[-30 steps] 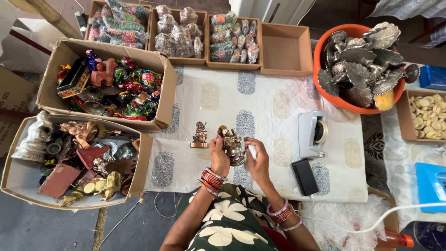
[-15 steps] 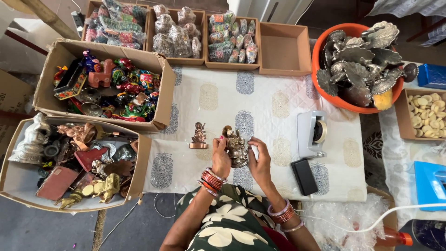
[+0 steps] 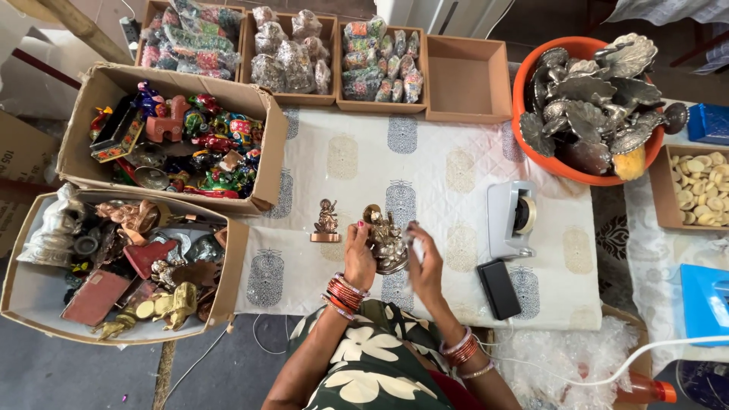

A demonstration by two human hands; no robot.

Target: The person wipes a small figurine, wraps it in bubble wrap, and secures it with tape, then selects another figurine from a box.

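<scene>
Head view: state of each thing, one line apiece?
Left hand: gripping the metal figurine.
Right hand: at the figurine's right side, touching it.
Metal figurine: held above the cloth.
Small copper statue: upright on the cloth, untouched.
Tape dispenser: on the cloth, roll loaded.
Empty cardboard tray: nothing inside.
Orange tub: heaped with silver metal pieces.
Two cardboard boxes: open, full of figurines.

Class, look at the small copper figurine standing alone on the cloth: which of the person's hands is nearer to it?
Left. The left hand is just right of the small copper figurine, not touching it; the right hand is farther right, beyond the brass statuette both hands hold.
</scene>
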